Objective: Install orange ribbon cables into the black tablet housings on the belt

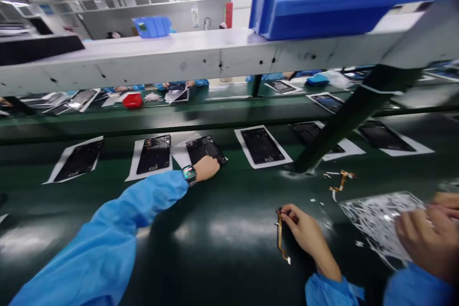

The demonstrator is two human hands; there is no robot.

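My left hand, with a watch on its wrist and a blue sleeve, reaches out to the green belt and grips the near edge of a black open device that lies on a white sheet. My right hand rests closer in on the belt, its fingers pinched on the top end of a thin orange flex cable that hangs down from them. More black devices on white sheets, such as the one just to the left and another to the right, lie in a row along the belt.
A co-worker's hands at the right edge hold a clear plastic sheet. Another orange flex cable lies near a black slanted strut. A white shelf beam carries a blue bin. Other workers sit behind the far belt.
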